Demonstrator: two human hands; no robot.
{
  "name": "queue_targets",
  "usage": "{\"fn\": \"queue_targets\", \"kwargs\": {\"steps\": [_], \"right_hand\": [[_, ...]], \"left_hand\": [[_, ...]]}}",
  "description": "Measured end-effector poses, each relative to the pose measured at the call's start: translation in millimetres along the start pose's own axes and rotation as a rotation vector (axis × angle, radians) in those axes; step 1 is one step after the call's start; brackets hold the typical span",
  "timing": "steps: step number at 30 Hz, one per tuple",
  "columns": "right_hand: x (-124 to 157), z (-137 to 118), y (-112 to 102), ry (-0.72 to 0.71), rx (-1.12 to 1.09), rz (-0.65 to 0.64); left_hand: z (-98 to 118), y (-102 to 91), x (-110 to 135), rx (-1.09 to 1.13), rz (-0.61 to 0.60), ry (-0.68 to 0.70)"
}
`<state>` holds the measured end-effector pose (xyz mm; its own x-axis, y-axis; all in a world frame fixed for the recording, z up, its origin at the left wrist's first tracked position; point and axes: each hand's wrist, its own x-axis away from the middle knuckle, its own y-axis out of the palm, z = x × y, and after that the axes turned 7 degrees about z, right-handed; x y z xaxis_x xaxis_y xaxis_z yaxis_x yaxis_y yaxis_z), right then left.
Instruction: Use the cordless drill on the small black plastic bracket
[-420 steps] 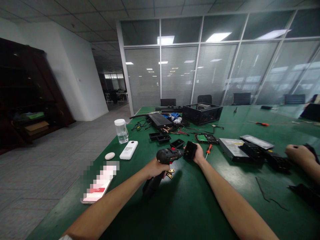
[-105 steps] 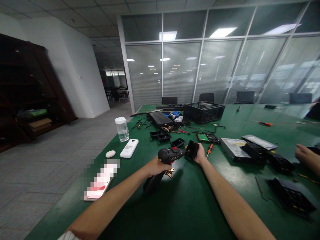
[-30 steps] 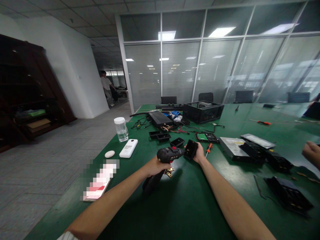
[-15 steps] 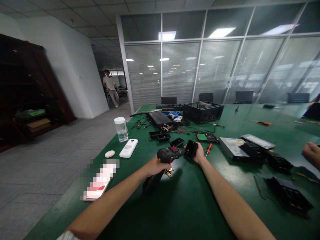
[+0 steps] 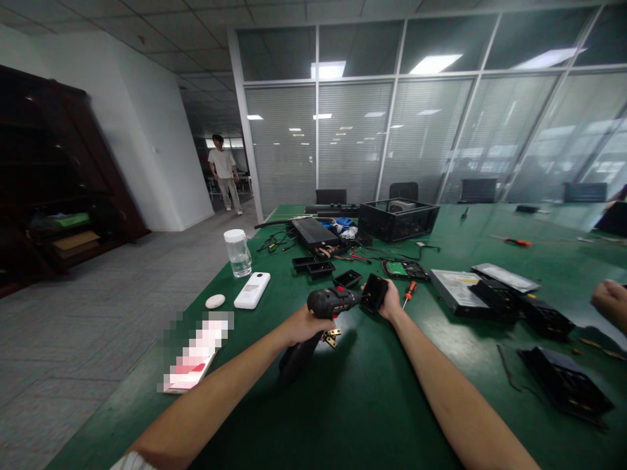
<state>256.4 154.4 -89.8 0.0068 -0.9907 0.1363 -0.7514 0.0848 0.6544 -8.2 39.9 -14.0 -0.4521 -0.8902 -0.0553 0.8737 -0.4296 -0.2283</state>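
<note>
My left hand (image 5: 304,326) is closed round the grip of a black cordless drill (image 5: 323,311), held level above the green table (image 5: 362,398). The drill's nose meets a small black boxy part (image 5: 373,293) that my right hand (image 5: 392,301) grips upright from the right side. A small brass piece (image 5: 333,337) hangs just under the drill. A red-handled screwdriver (image 5: 409,292) lies on the table just right of my right hand.
A water jar (image 5: 238,253), white remote (image 5: 252,290) and phone (image 5: 193,362) lie at left. Black trays (image 5: 313,266), cables, a circuit board (image 5: 405,269), a disc drive (image 5: 460,291) and a black crate (image 5: 396,220) lie beyond. Another person's hand (image 5: 607,301) rests far right. A person (image 5: 224,172) walks in the corridor.
My hands, the drill and the black part have stayed put. The person in the corridor has walked closer, towards the room. The other person's hand at far right has shifted slightly.
</note>
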Motion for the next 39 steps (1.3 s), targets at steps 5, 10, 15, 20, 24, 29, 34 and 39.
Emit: {"fn": "queue_targets", "kwargs": {"steps": [5,10,15,20,24,29,34,39], "right_hand": [[0.6,-1.6,-0.2,-0.005,0.015,-0.016],[0.6,0.0,1.8,0.002,0.025,0.028],[1.0,-0.3,1.8,0.004,0.025,0.023],[1.8,-2.0,1.0,0.021,0.018,-0.011],[1.5,-1.7,1.1,-0.001,0.038,0.019],[1.0,-0.1,3.7,0.002,0.042,0.045],[3.3,-0.4,6.0,-0.004,0.035,0.053],[5.4,-4.6,4.2,0.021,0.013,-0.016]], "left_hand": [[-2.1,0.5,-0.8,0.0,0.005,-0.014],[-2.6,0.1,-0.9,-0.028,0.019,-0.02],[-2.7,0.2,-1.2,-0.029,0.02,-0.01],[-3.4,-0.3,-1.1,-0.036,0.024,-0.01],[-2.7,-0.2,-0.9,-0.031,0.015,-0.019],[-0.2,0.8,-0.2,-0.04,0.038,-0.012],[2.4,1.4,0.7,-0.018,0.025,-0.031],[2.8,1.5,0.8,-0.007,0.015,-0.047]]}}
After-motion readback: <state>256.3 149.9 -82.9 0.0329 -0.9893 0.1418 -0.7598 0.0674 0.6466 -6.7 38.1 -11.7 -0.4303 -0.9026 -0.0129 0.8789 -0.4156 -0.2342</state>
